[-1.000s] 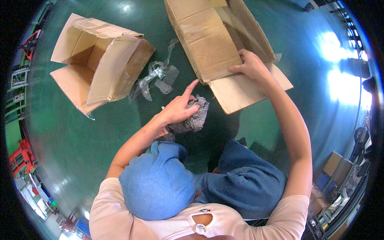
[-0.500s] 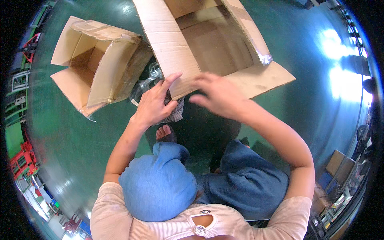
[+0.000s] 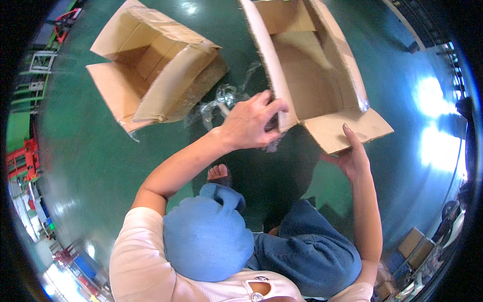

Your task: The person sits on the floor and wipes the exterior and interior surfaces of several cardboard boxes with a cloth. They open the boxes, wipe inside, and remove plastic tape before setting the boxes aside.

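An open cardboard box (image 3: pixel 314 75) stands in front of me to the right, its flaps spread and its brown inside showing. At its left flap, near the close corner, my left hand (image 3: pixel 251 122) is closed round the edge with bent fingers. My right hand (image 3: pixel 353 157) pinches the near flap (image 3: pixel 347 132), thumb on top and the other fingers underneath, partly hidden. A second open cardboard box (image 3: pixel 168 98) lies on its side at the left, untouched. Between the boxes, crumpled clear plastic (image 3: pixel 224 98) with tape on it rests on the floor.
Green, shiny floor (image 3: pixel 95 166) runs all round. My knees and one bare-toed foot (image 3: pixel 218 172) are close below the boxes. Red and green metal frames (image 3: pixel 25 161) line the far left. Cardboard pieces (image 3: pixel 415 244) and other goods are stacked at the lower right.
My right hand has moved right from the box's near left corner onto the near flap. My left hand has shifted right to the left flap. Both boxes appear farther right in view.
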Demonstrator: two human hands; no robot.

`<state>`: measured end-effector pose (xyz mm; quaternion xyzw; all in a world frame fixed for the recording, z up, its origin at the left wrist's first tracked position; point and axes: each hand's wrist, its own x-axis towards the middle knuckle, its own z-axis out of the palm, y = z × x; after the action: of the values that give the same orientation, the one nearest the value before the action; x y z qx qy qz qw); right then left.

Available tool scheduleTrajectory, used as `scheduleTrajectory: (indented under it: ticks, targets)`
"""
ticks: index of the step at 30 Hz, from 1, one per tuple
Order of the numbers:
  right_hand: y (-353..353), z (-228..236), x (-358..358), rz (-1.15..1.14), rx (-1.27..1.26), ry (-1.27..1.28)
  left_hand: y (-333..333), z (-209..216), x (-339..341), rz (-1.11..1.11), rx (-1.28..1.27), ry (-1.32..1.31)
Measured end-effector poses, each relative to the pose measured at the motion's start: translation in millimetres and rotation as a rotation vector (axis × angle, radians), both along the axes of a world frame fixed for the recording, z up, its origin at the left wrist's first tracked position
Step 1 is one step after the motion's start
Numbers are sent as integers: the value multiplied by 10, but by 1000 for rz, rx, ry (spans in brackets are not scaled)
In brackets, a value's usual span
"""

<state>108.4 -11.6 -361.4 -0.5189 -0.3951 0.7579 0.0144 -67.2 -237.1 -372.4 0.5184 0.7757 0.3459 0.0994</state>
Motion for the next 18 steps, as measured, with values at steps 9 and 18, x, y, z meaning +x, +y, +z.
scheduleTrajectory:
  ticks: [9,18]
  targets:
    - [498,29,-997,54,160,444,206,338,-792,276,272,251]
    - [-34,-503,-2806,383,304,254,-44,352,-981,511,144,261]
